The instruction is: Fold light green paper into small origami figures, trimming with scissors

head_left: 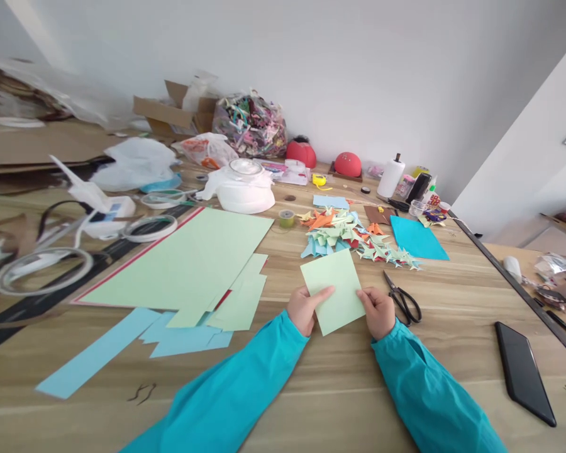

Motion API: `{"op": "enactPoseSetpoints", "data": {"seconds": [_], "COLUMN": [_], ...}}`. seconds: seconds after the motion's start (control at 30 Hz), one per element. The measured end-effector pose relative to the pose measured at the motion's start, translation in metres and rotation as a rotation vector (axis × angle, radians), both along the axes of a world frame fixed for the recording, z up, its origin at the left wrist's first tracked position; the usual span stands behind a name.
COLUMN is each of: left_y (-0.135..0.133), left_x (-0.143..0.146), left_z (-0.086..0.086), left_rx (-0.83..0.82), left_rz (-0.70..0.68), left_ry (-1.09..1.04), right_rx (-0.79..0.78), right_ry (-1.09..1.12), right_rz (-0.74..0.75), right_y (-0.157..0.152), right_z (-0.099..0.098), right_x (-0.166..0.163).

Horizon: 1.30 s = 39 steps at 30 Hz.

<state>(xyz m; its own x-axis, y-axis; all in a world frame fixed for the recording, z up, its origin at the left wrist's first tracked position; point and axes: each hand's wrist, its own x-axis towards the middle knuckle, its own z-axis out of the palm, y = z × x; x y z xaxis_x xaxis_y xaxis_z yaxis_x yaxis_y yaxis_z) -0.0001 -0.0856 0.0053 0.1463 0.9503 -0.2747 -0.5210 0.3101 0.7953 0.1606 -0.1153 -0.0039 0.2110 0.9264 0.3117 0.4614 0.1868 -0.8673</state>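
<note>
In the lower middle of the frame, the small green sheet (334,290) lay on the wooden table (311,390), and both hands held it by its near end. The left hand (305,309) pinched the lower left edge, with the thumb stretched flat on top of the paper. The right hand (378,311) was closed on the lower right edge, the fingers curled, and only the thumb tip seemed to lie on the paper. The sheet was almost square and turned a little, so its near corner pointed down between the two wrists and its far edge pointed to the top of the frame. It reached away from the hands, toward the pile of folded paper shapes (353,239) just above it, and did not touch that pile. Both hands were on the sheet, so neither was nearer; the left thumb only reached further over it. The scissors (402,297) lay just beside the right hand, on its right side, apart from the sheet. A large green sheet (183,261) and blue paper strips (122,346) lay to the left, well apart from the hands. A black phone (523,371) lay at the lower right.
</note>
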Motion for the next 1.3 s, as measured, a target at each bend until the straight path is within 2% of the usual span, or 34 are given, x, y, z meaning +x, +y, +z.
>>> {"op": "enactPoseSetpoints", "data": {"seconds": [0.17,0.3,0.37,0.57,0.7,0.73,0.83,0.9,0.97,1.07,1.2,1.3], "left_y": [-0.001,0.007,0.010,0.011,0.016,0.019,0.033,0.042,0.047,0.048,0.044,0.043], "left_x": [0.009,0.017,0.022,0.032,0.026,0.022,0.007,-0.002,-0.008,-0.011,-0.010,-0.011], "left_z": [0.007,0.010,0.009,-0.001,-0.004,-0.003,-0.001,0.001,0.003,0.006,0.007,0.006], "left_rx": [-0.092,-0.204,-0.229,-0.121,-0.139,-0.165,-0.266,-0.276,-0.294,-0.335,-0.352,-0.331], "left_rz": [-0.019,-0.222,-0.269,-0.194,-0.063,-0.041,0.036,0.132,0.189,0.200,0.187,0.189], "left_ry": [-0.105,-0.202,-0.231,-0.302,-0.205,-0.196,-0.231,-0.273,-0.322,-0.373,-0.400,-0.409], "right_rx": [0.064,0.091,0.076,0.080,0.107,0.080,-0.043,-0.173,-0.294,-0.316,-0.244,-0.098], "right_ry": [0.002,0.053,0.061,0.015,-0.083,-0.194,-0.524,-0.682,-0.762,-0.794,-0.781,-0.727], "right_rz": [0.023,0.007,0.009,-0.031,-0.087,-0.125,-0.453,-0.595,-0.596,-0.582,-0.554,-0.521], "right_y": [0.000,0.002,0.003,0.001,0.001,0.000,-0.004,-0.009,-0.014,-0.019,-0.016,-0.015], "right_z": [0.000,0.002,0.002,-0.003,-0.002,-0.002,-0.003,-0.008,-0.016,-0.028,-0.042,-0.053], "right_x": [0.003,0.012,0.018,0.019,0.023,0.027,0.046,0.056,0.061,0.064,0.069,0.074]}}
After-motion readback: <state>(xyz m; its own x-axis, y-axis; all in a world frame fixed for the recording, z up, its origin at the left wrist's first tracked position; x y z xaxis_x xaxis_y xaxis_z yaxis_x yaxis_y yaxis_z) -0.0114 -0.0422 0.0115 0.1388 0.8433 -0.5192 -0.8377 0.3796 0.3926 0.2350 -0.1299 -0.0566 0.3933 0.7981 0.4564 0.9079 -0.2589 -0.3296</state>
